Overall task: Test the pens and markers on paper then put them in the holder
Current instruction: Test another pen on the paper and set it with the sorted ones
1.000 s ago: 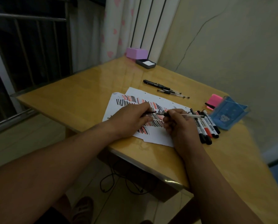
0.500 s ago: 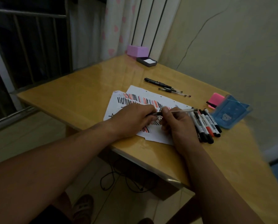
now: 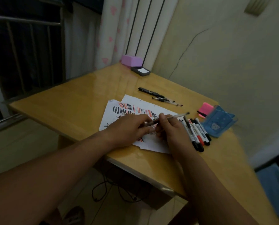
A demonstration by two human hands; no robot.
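Fingers point(image 3: 162, 119) of my right hand point(image 3: 172, 133) pinch the clear pen point(image 3: 178, 116), my left hand point(image 3: 129, 129) gripping its near-left end over the paper point(image 3: 153, 144), barrel aimed far-right toward the blue holder point(image 3: 217, 121), nearer my right.

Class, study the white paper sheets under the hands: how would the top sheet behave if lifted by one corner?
The white, ink-striped paper sheets look thin, so a lifted corner would probably droop: floppy and light. On the glossy wooden table they would likely slide easily when pushed.
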